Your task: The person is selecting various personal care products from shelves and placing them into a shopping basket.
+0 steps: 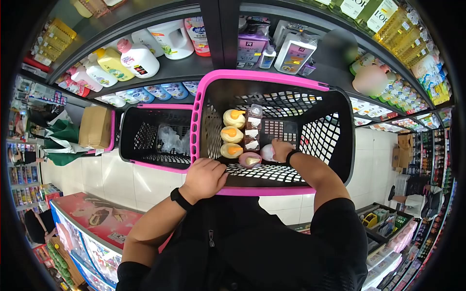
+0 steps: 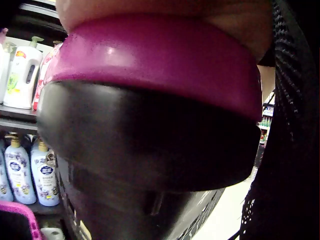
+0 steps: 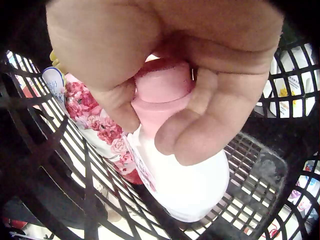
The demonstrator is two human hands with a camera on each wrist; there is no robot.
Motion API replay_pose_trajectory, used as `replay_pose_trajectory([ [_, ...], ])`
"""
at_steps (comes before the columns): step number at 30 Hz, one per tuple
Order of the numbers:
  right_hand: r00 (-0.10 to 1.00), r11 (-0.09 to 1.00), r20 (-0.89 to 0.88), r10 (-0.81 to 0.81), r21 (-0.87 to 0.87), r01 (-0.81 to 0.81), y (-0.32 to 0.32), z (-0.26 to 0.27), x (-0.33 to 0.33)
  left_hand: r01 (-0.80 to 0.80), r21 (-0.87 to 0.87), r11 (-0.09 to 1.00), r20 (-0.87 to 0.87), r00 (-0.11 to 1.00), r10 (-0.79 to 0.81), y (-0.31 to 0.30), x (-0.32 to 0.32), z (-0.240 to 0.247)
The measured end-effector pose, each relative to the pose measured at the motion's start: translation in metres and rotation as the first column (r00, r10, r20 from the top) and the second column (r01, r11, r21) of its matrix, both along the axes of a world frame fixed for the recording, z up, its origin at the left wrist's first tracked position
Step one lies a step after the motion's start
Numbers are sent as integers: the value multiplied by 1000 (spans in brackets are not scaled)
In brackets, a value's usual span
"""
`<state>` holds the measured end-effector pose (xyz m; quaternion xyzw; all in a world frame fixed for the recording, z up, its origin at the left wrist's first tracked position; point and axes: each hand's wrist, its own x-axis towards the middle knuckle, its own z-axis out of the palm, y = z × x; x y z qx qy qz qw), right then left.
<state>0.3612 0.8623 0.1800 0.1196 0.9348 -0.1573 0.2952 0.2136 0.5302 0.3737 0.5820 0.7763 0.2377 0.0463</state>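
Inside the large black shopping basket with a pink rim [image 1: 252, 190], my right hand [image 3: 170, 75] pinches the pink cap [image 3: 162, 85] of a white bottle [image 3: 195, 185] between thumb and fingers. The bottle leans by the basket's near wall. Beside it is a rose-patterned bottle [image 3: 102, 120], seen from above with a pale top [image 1: 250, 160]. My left hand [image 1: 206, 179] grips the basket's near left corner; in the left wrist view only skin shows above the pink rim [image 2: 150, 60]. Three bottles with orange pump tops [image 1: 231, 132] and several dark bottles [image 1: 252, 131] stand to the left in the basket.
A smaller black basket [image 1: 141, 109] holding a clear plastic bag [image 1: 172, 138] stands left of the large one. Shelves of detergent bottles [image 1: 138, 60] and a purple-labelled pump bottle [image 1: 252, 46] run along the front. A cardboard box [image 1: 95, 127] sits at the left.
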Motion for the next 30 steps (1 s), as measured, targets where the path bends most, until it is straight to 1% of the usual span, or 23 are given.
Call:
replay_pose_trajectory([
  [3,1000,999,24,-20,-33,21,5,-2,4,11,-26,1000,15,1000,-10,-2,0,0],
  [6,999,999,34,-7,-43,8,9,-7,10,24,-57,998,44,999,-22,-6,-1,-1],
  [7,999,1000,44,16,3,-16,5,-5,7,58,-14,998,67,996,-57,-7,-3,-1],
  [9,993,994,102,64,-90,-55,6,4,6,121,77,990,111,985,-129,-11,-10,-1],
  [10,994,996,90,66,-70,-60,7,-3,7,149,134,980,154,974,-169,-15,-14,-3],
  [11,981,991,140,133,-4,-133,5,12,-2,134,173,976,180,970,-165,-18,-18,-1],
  [13,953,988,259,156,-59,-145,21,4,-16,101,252,962,230,960,-161,-27,-27,4],
  [14,976,989,162,148,-44,-143,21,21,-25,68,266,962,253,958,-137,-32,-34,10],
  [15,992,992,62,109,-64,-105,21,39,-37,2,286,958,289,953,-89,-39,-41,11],
  [17,982,992,-188,35,-116,-57,14,75,-71,-122,319,940,372,928,-5,-55,-57,8],
  [18,988,984,-133,-79,-168,56,-6,122,-95,-161,341,926,426,905,0,-62,-69,-4],
  [19,979,962,-74,-191,-213,171,-33,173,-123,-241,283,928,576,817,36,-71,-78,-11],
  [21,953,974,-298,-63,-225,-6,-66,222,-166,-346,133,929,817,569,95,-92,-98,-24],
  [22,929,964,-358,-97,-264,-1,-90,248,-188,-314,53,948,856,503,119,-103,-112,-35],
  [23,899,954,-417,-132,-299,2,-114,271,-214,-260,28,965,849,516,114,-115,-125,-45],
  [25,871,976,-489,-45,-206,-66,-157,304,-268,-157,-4,988,840,536,89,-137,-152,-63],
  [26,836,983,-549,20,-143,-118,-172,310,-297,-83,-47,995,799,594,87,-150,-164,-71],
  [27,796,982,-599,88,-80,-169,-187,313,-326,-67,-75,995,809,579,100,-164,-173,-75],
  [29,684,991,-722,107,19,-135,-216,310,-384,-35,-137,990,817,561,133,-191,-194,-83],
  [30,611,992,-782,122,74,-103,-227,304,-414,-39,-165,986,816,556,158,-204,-201,-99],
])
